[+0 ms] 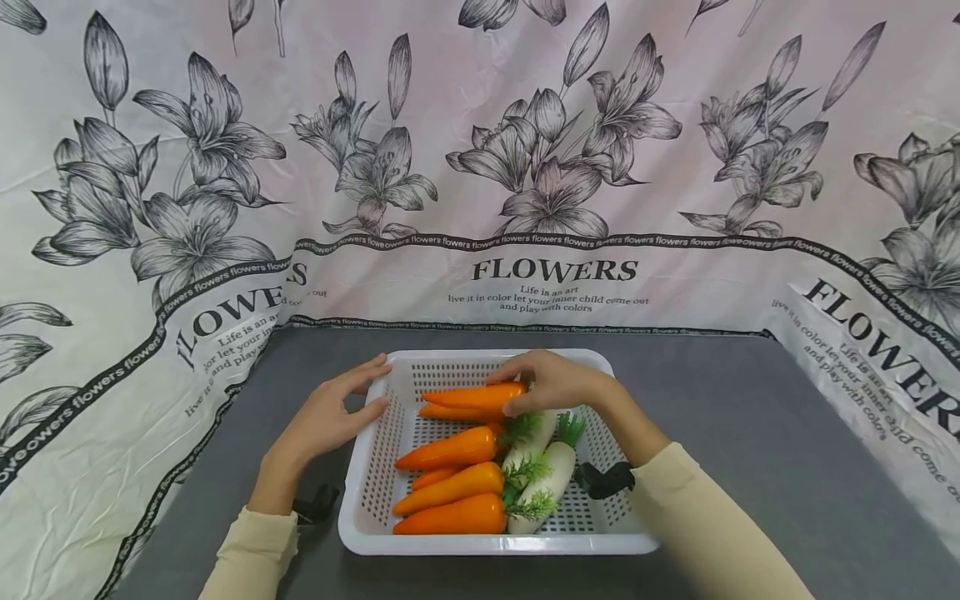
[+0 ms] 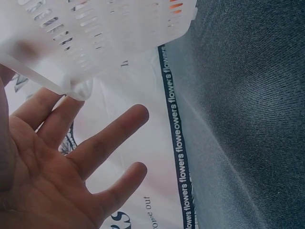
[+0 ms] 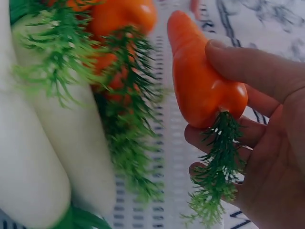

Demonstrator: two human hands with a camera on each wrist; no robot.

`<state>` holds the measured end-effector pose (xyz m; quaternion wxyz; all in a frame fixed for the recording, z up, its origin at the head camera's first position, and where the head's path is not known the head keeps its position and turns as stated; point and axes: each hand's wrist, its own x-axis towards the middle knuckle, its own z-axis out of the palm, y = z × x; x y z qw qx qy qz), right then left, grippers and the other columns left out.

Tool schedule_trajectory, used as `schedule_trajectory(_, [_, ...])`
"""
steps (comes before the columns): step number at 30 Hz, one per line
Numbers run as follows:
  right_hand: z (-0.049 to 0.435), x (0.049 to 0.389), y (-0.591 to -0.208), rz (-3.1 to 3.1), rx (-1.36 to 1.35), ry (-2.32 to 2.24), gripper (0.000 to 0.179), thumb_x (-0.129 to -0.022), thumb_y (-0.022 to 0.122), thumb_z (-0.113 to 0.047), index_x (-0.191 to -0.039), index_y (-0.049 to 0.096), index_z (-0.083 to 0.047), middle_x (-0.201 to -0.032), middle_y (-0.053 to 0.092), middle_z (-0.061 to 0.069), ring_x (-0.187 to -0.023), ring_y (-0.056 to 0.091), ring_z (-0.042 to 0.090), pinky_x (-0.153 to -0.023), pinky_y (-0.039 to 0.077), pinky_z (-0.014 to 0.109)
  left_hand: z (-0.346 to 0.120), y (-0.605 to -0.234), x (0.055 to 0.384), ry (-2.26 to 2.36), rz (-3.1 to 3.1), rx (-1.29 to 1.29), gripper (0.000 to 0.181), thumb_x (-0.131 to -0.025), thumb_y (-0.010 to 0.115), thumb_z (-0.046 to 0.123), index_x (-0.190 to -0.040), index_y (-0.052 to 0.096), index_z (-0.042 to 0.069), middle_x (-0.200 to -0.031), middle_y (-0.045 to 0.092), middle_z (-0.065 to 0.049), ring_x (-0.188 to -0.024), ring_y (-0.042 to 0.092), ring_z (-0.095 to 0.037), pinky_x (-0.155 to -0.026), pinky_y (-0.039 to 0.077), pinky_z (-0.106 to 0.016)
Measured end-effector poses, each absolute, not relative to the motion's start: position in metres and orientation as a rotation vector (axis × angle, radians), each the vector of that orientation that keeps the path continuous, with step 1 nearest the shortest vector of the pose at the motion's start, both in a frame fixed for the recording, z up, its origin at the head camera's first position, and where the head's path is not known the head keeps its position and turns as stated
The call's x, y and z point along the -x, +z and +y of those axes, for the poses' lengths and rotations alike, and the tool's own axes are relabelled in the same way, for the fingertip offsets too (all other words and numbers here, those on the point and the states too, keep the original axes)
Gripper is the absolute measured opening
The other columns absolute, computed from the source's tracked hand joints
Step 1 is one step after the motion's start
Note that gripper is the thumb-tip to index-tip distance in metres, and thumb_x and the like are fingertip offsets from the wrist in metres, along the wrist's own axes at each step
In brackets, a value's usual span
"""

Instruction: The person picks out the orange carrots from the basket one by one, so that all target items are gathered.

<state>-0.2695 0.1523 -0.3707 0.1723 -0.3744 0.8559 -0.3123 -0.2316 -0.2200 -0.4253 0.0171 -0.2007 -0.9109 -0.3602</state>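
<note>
A white perforated plastic basket [image 1: 498,544] holds several orange carrots with green tops and two white radishes [image 1: 551,483]. At its far side my right hand [image 1: 558,382] pinches a carrot [image 3: 205,81] near its leafy end, thumb on one side and fingers on the other; its tip points left in the head view. My left hand [image 1: 330,412] is at the basket's left rim, fingers spread and fairly straight. In the left wrist view, fingertips [image 2: 71,107] meet the rim corner while two other fingers extend past it. Other carrots [image 1: 450,448] lie below the held one.
The basket stands on a dark grey table [image 1: 712,433]. Behind and at both sides hangs a white cloth [image 1: 420,287] printed with flowers and lettering. A black wrist strap device [image 1: 603,481] on my right wrist overlaps the basket's right side.
</note>
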Motion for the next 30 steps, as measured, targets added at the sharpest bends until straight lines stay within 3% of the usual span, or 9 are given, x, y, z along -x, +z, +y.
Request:
schedule_trajectory(5, [0.171, 0.267, -0.358, 2.465, 1.002, -0.938, 0.049, -0.091, 0.076, -0.025, -0.138, 0.065, -0.016, -0.138, 0.066, 0.003, -0.11, 0.066, 0.02, -0.095, 0.053, 0.04, -0.222, -0.427, 0.23, -1.106, -2.831, 0.625, 0.057, -0.099, 0.065, 0.04, -0.151, 0.052, 0.021, -0.165, 0.037, 0.003, -0.116, 0.061, -0.026, -0.076, 0.056, -0.03])
schedule_trajectory(10, [0.198, 0.265, -0.347, 2.537, 0.934, -1.07, 0.048, -0.091, 0.077, -0.026, -0.137, 0.065, -0.016, -0.133, 0.067, 0.006, -0.104, 0.066, 0.018, -0.091, 0.054, 0.041, -0.221, -0.427, 0.23, -1.115, -2.824, 0.619, 0.057, -0.099, 0.065, 0.041, -0.151, 0.051, 0.022, -0.166, 0.037, 0.003, -0.117, 0.061, -0.028, -0.075, 0.057, -0.029])
schedule_trajectory(17, [0.241, 0.263, -0.346, 2.685, 0.639, -1.273, 0.052, -0.092, 0.077, -0.027, -0.141, 0.062, -0.019, -0.13, 0.066, 0.01, -0.102, 0.064, 0.024, -0.082, 0.053, 0.035, -0.218, -0.426, 0.231, -1.155, -2.825, 0.614, 0.058, -0.098, 0.066, 0.04, -0.151, 0.052, 0.021, -0.166, 0.036, 0.003, -0.118, 0.06, -0.029, -0.071, 0.057, -0.025])
schedule_trajectory(24, [0.276, 0.26, -0.364, 2.781, 0.476, -1.377, 0.055, -0.094, 0.075, -0.027, -0.144, 0.058, -0.013, -0.127, 0.066, 0.016, -0.091, 0.062, 0.023, -0.069, 0.053, 0.03, -0.218, -0.427, 0.232, -1.119, -2.825, 0.629, 0.057, -0.099, 0.066, 0.04, -0.151, 0.052, 0.021, -0.165, 0.037, 0.002, -0.116, 0.061, -0.027, -0.075, 0.056, -0.028])
schedule_trajectory(30, [0.296, 0.26, -0.396, 2.944, 0.254, -1.382, 0.059, -0.093, 0.075, -0.038, -0.145, 0.058, -0.014, -0.129, 0.067, 0.019, -0.088, 0.062, 0.02, -0.067, 0.052, 0.026, -0.219, -0.427, 0.231, -1.13, -2.828, 0.622, 0.057, -0.099, 0.066, 0.04, -0.151, 0.052, 0.021, -0.165, 0.037, 0.001, -0.117, 0.06, -0.03, -0.072, 0.056, -0.026])
